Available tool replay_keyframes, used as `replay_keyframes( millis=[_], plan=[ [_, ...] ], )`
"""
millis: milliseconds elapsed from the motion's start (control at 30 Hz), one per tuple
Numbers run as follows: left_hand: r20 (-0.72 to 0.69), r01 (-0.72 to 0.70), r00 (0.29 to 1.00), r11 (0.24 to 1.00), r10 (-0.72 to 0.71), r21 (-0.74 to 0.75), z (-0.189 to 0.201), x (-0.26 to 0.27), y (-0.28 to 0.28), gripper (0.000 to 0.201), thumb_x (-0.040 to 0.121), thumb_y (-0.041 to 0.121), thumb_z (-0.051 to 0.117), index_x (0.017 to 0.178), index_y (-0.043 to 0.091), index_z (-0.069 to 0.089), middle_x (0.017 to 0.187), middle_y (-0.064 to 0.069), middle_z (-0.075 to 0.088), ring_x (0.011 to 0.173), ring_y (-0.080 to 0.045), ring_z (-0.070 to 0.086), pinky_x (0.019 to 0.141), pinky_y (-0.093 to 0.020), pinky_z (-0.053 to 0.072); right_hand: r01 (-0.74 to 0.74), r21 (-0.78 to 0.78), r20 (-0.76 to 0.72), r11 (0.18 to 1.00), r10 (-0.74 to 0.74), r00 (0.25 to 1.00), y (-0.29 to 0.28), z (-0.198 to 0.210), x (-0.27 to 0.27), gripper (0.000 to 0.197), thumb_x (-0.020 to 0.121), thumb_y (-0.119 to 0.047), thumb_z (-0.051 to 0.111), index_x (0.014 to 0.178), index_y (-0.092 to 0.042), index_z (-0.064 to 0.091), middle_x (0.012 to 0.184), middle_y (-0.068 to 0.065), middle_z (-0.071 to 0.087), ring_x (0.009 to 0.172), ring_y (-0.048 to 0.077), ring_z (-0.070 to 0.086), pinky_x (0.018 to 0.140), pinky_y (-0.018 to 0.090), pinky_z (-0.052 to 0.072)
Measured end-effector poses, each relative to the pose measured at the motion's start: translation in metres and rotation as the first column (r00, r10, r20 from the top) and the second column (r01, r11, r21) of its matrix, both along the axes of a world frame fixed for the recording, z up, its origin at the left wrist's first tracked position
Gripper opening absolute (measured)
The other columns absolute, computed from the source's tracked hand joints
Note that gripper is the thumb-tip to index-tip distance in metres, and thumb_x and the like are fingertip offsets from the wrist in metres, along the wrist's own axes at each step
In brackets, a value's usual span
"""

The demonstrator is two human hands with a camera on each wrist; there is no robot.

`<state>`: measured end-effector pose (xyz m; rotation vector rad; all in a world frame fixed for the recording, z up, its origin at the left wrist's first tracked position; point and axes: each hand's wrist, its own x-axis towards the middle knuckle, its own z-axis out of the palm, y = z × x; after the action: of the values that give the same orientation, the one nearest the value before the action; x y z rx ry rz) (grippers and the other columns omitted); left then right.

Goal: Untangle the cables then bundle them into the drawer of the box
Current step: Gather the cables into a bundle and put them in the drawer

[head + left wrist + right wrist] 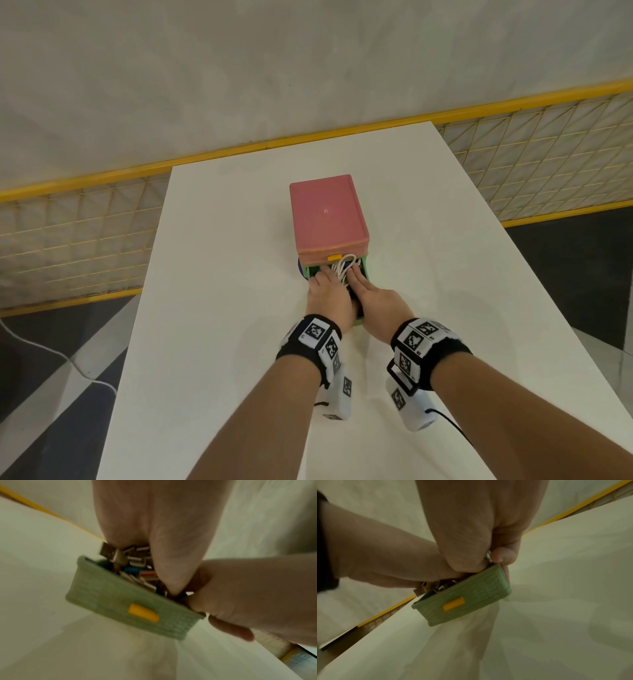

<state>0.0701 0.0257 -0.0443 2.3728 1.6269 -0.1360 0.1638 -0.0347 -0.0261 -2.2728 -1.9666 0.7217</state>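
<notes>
Ridged matt green plastic drawer (120, 601), shiny metal cable plugs (137, 559), smooth white table (219, 240)

White table (212, 274) bearing pink-lidded box (327, 212) with green drawer (130, 601)

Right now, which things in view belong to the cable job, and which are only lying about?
Belong to the job:
- white cables, looped in the drawer
- green drawer, pulled open
- pink box
- left hand and right hand, both over the drawer

Only lying about:
- white table
- yellow mesh fence
- white cord on the floor
</notes>
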Motion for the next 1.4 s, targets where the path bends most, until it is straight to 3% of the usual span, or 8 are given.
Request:
replay_keyframes(
  millis=[167,267,400,533,633,767,1167,1400],
  plan=[
    [-0.02,-0.052,0.998,0.999,0.052,-0.015,-0.001,0.015,-0.002,0.036,0.066,0.022,0.067,0.094,-0.001,0.072,0.081,-0.01,0.067,0.071,-0.022,0.065,0.063,-0.027,0.054,0.079,0.059,-0.063,0.995,-0.075,0.995,-0.006,0.004,-0.003,0.071,0.089,-0.008,0.046,0.151,-0.018,0.013,0.161,-0.001,0.008,0.104,0.03,0.064,0.085,0.036,0.052],
    [-0.028,0.022,0.999,0.999,-0.021,0.031,-0.003,0.007,0.0,0.048,0.072,0.035,0.07,0.104,-0.002,0.068,0.089,-0.012,0.067,0.078,-0.024,0.065,0.071,-0.029,0.054,0.105,0.29,0.062,0.951,-0.128,0.99,-0.014,0.006,-0.009,0.057,0.084,-0.008,0.053,0.138,-0.017,0.037,0.156,0.004,0.027,0.096,0.029,0.062,0.077,0.037,0.051],
    [-0.037,0.173,0.985,0.976,-0.17,0.133,-0.008,-0.007,0.0,0.064,0.092,0.039,0.031,0.135,-0.007,0.041,0.12,-0.02,0.054,0.107,-0.031,0.053,0.097,-0.038,0.041,-0.081,0.381,0.234,0.921,-0.011,0.972,-0.01,0.007,-0.007,0.064,0.081,-0.013,0.046,0.144,-0.01,0.036,0.152,0.012,0.033,0.133,0.031,0.042,0.112,0.047,0.034],
    [0.123,0.13,0.981,0.977,-0.152,0.168,-0.008,-0.018,-0.009,0.053,0.079,0.032,0.067,0.113,-0.007,0.057,0.099,-0.019,0.06,0.09,-0.031,0.059,0.082,-0.038,0.053,-0.11,0.29,0.264,0.951,0.031,0.964,-0.004,0.006,-0.009,0.065,0.07,-0.011,0.066,0.133,-0.005,0.05,0.147,0.017,0.04,0.13,0.029,0.048,0.111,0.044,0.032],
    [0.238,0.158,0.948,0.961,-0.212,0.226,-0.015,-0.023,-0.01,0.052,0.078,0.03,0.061,0.117,-0.003,0.053,0.099,-0.017,0.059,0.089,-0.031,0.059,0.08,-0.038,0.054,-0.107,0.301,0.238,0.948,0.034,0.971,-0.001,0.009,-0.01,0.062,0.064,-0.008,0.07,0.125,-0.006,0.057,0.138,0.017,0.049,0.119,0.028,0.058,0.111,0.042,0.031],
    [0.372,0.177,0.892,0.955,-0.257,0.237,-0.014,-0.029,-0.01,0.073,0.082,0.026,0.067,0.145,0.014,0.033,0.11,-0.017,0.053,0.096,-0.031,0.052,0.085,-0.041,0.049,-0.126,0.247,0.193,0.961,0.079,0.978,0.005,0.006,-0.005,0.057,0.081,-0.01,0.057,0.137,-0.006,0.045,0.143,0.013,0.045,0.135,0.026,0.041,0.118,0.037,0.01],
    [0.13,0.223,0.958,0.951,-0.254,0.213,-0.023,-0.014,0.0,0.042,0.093,0.015,0.029,0.13,0.007,0.047,0.12,-0.011,0.051,0.105,-0.031,0.046,0.094,-0.038,0.037,0.0,0.187,-0.153,0.982,0.029,0.988,-0.008,0.008,-0.006,0.076,0.087,0.011,0.038,0.152,-0.012,0.005,0.161,0.005,0.002,0.148,0.014,0.011,0.117,0.022,0.004],
    [0.375,0.085,0.919,0.989,-0.125,0.122,-0.007,-0.022,-0.016,0.056,0.089,0.011,0.055,0.142,-0.001,0.039,0.14,-0.019,0.045,0.126,-0.032,0.048,0.105,-0.042,0.044,-0.061,0.054,0.068,0.997,0.057,0.996,0.004,0.009,-0.013,0.066,0.095,-0.005,0.035,0.15,-0.002,-0.001,0.159,0.017,-0.003,0.148,0.02,0.011,0.121,0.033,0.013]
  ],
)
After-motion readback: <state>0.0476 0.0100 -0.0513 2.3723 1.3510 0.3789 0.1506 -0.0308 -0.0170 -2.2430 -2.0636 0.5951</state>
